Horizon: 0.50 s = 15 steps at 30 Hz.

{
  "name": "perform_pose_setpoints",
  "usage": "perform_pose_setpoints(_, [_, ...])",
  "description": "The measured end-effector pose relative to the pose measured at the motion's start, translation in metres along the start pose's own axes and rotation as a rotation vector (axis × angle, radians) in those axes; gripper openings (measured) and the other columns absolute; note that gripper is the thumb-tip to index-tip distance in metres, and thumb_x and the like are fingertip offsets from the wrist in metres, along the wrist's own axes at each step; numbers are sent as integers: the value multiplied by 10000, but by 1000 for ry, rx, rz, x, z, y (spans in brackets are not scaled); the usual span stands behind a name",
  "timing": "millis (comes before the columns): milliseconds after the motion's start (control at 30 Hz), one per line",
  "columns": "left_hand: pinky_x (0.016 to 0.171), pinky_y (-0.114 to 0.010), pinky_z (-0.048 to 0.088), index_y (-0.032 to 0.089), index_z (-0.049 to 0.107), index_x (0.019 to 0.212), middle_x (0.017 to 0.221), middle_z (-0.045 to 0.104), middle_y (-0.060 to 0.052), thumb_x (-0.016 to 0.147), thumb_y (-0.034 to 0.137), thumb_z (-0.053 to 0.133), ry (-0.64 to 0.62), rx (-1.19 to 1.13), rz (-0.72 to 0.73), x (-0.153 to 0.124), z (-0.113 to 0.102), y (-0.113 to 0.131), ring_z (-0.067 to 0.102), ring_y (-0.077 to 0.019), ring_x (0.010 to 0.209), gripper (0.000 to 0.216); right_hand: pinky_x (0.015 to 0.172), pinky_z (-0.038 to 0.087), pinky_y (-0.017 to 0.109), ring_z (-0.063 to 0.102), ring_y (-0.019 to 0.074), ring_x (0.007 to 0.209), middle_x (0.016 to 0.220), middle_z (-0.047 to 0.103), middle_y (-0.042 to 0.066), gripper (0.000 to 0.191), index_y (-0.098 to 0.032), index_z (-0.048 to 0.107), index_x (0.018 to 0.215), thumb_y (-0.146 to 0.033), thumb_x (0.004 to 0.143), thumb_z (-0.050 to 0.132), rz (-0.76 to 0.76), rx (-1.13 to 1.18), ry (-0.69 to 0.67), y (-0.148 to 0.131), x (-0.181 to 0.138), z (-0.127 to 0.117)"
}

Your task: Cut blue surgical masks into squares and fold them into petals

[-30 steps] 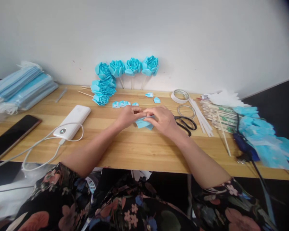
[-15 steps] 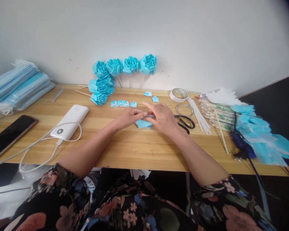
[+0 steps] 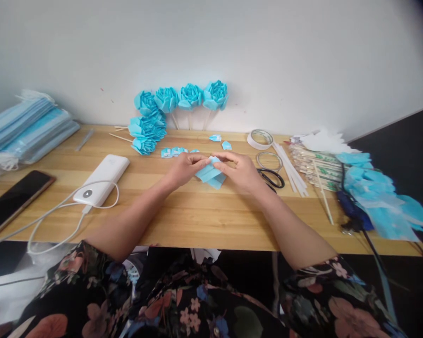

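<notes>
Between both hands, above the wooden table (image 3: 183, 216), is a folded piece of light blue fabric (image 3: 212, 174), apparently mask material. My left hand (image 3: 186, 168) pinches its upper left side between thumb and fingers. On its upper right, my right hand (image 3: 240, 170) grips it in the same way, thumb on the near face. Just behind my left hand lies a row of small folded blue petals (image 3: 174, 152). Two loose folded pieces rest farther back, one of them a blue petal (image 3: 226, 145). Black-handled scissors (image 3: 273, 178) lie beside my right hand, partly hidden by it.
Blue fabric flowers on sticks (image 3: 190, 97) lean against the wall. Right of centre are a tape roll (image 3: 251, 140), white strips (image 3: 291, 169), wrapped sticks (image 3: 317, 166), a blue glue gun (image 3: 354, 211) and blue fabric pieces (image 3: 377, 197). Leftward lie masks (image 3: 31, 124), a power bank (image 3: 104, 176) and a phone (image 3: 17, 199).
My right hand has shifted slightly right and its raised index finger has come down onto the fabric. More of the blue fabric's face now shows between my thumbs.
</notes>
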<state>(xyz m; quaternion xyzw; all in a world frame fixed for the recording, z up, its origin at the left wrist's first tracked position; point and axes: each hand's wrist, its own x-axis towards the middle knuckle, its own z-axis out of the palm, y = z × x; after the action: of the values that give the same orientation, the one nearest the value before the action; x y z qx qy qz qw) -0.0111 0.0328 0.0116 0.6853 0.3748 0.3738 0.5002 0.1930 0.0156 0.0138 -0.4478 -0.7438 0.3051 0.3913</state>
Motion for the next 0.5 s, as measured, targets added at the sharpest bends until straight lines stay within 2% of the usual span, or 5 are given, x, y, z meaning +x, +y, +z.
perform_pose_setpoints(67, [491, -224, 412, 133, 654, 658, 615, 567, -5, 812, 554, 657, 2, 1, 13, 0, 1, 0, 533, -104, 533, 449, 830, 525, 331, 710, 210, 889, 949, 788, 35, 227, -197, 764, 960, -382, 891, 651, 32, 21, 29, -1, 0, 1])
perform_pose_setpoints(133, [518, -231, 422, 132, 687, 703, 626, 584, -7, 807, 552, 660, 0, 0, 15, 1, 1, -1, 534, -109, 559, 434, 790, 516, 314, 701, 198, 834, 885, 785, 23, 206, -196, 762, 885, -369, 884, 650, 38, 8, 77, -3, -1, 1])
perform_pose_setpoints(233, [563, -242, 425, 132, 731, 784, 657, 617, -10, 788, 543, 683, -7, 4, 1, 1, 1, -4, 535, -115, 601, 414, 749, 499, 296, 686, 183, 789, 851, 782, 15, 183, -199, 763, 857, -347, 874, 656, 32, -31, 130, -5, -1, 1])
perform_pose_setpoints(500, [574, -251, 389, 134, 720, 701, 608, 613, -10, 778, 512, 673, -12, 67, -41, 2, -1, -9, 500, -116, 587, 389, 707, 484, 292, 658, 174, 719, 767, 758, 13, 165, -203, 740, 766, -328, 851, 674, -7, -95, 176, -6, 1, 0])
